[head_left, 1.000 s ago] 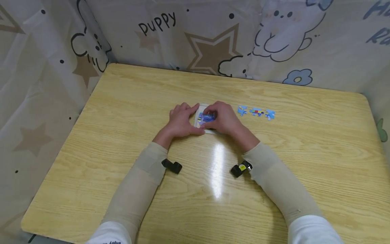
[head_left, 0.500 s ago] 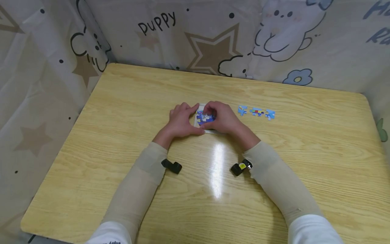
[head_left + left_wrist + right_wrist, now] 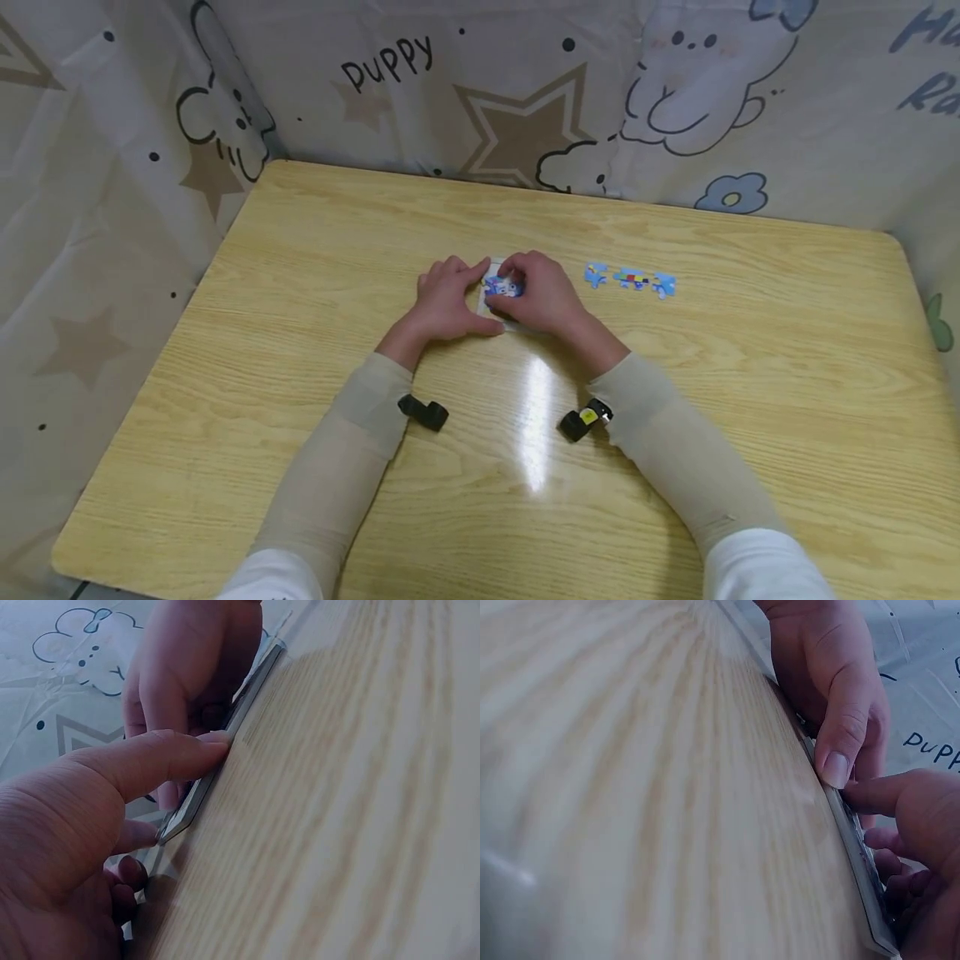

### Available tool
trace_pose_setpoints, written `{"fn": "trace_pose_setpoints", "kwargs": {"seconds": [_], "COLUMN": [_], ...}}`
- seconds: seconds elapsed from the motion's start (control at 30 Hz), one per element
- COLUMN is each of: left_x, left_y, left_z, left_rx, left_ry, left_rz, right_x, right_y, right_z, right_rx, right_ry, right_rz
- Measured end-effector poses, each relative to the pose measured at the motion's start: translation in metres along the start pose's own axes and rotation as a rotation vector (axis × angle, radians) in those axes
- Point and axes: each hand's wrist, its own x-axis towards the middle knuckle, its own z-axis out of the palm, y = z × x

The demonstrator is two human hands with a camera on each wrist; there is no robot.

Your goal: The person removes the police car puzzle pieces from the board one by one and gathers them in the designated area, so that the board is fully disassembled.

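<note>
A small jigsaw puzzle board point(image 3: 482, 305) with a pale rim lies flat on the table. My left hand point(image 3: 444, 300) holds its left side, thumb on the near edge and index finger at the far left corner. In the left wrist view the thumb presses the board's edge point(image 3: 196, 799). Over the board, my right hand point(image 3: 547, 296) pinches a blue and white puzzle piece point(image 3: 504, 287) between thumb and curled fingers. That hand covers the board's right part. Three loose blue pieces lie in a row to the right: one piece point(image 3: 596, 275), another with red and yellow point(image 3: 632, 278), and a third point(image 3: 663, 285).
The wooden table point(image 3: 337, 250) has a light glare point(image 3: 536, 425) in front of the hands. A patterned cloth point(image 3: 315, 108) hangs behind and at the sides. Small black wrist cameras point(image 3: 423, 412) sit on both sleeves.
My right hand has shifted slightly left, its thumb further over the board, and the blue and white piece shows differently between its fingers. The left hand and the three loose pieces stay put.
</note>
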Motion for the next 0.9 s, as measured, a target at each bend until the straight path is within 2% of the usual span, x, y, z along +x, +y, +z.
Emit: {"fn": "trace_pose_setpoints", "kwargs": {"seconds": [0.23,0.47,0.9], "left_x": [0.001,0.001,0.001], "left_y": [0.000,-0.002,-0.001], "left_z": [0.002,0.001,0.002], "left_rx": [0.022,0.007,0.007], "left_ry": [0.004,0.016,0.007], "left_rz": [-0.012,-0.004,0.004], "right_x": [-0.002,-0.004,-0.001], "right_y": [0.001,0.005,0.000], "right_z": [-0.007,-0.007,0.001], "right_rx": [0.006,-0.014,0.007], "right_ry": [-0.045,0.003,0.001], "right_rz": [-0.054,-0.095,0.004]}}
